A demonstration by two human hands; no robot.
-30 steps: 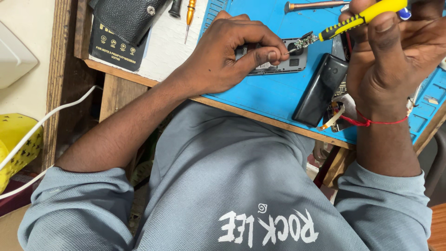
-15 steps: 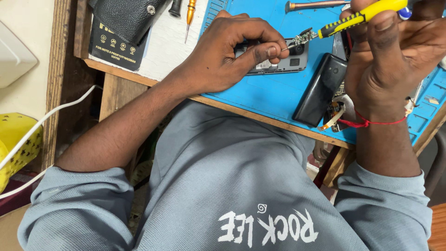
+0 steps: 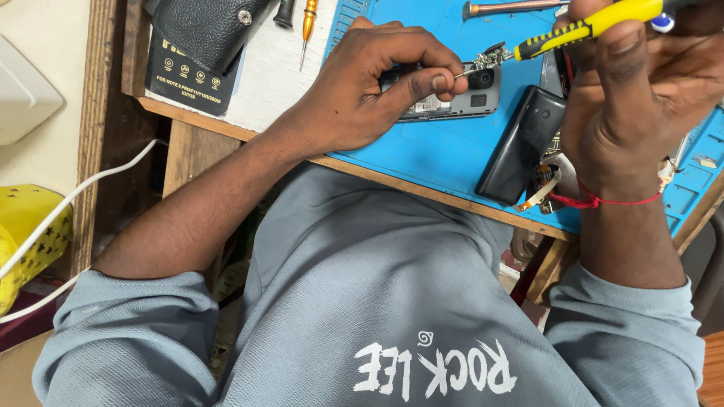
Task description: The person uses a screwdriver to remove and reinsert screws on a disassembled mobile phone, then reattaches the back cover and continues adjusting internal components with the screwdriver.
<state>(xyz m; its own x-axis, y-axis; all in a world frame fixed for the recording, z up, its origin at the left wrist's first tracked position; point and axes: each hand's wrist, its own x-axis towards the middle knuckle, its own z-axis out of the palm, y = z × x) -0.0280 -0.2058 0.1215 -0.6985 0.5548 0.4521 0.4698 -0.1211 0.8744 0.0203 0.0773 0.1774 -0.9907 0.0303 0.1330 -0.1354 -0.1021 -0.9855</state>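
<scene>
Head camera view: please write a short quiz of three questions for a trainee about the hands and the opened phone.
1. True or false: the left hand presses on the opened phone.
2. Which hand holds the yellow screwdriver? A left, B right.
3. What colour is the work mat?

Key:
1. True.
2. B, the right hand.
3. Blue.

A single head-worn camera looks steeply down from close above, over the person's own chest and forearms. The table edge runs across the upper frame, with the blue mat filling the top right, so farther things sit higher.
</scene>
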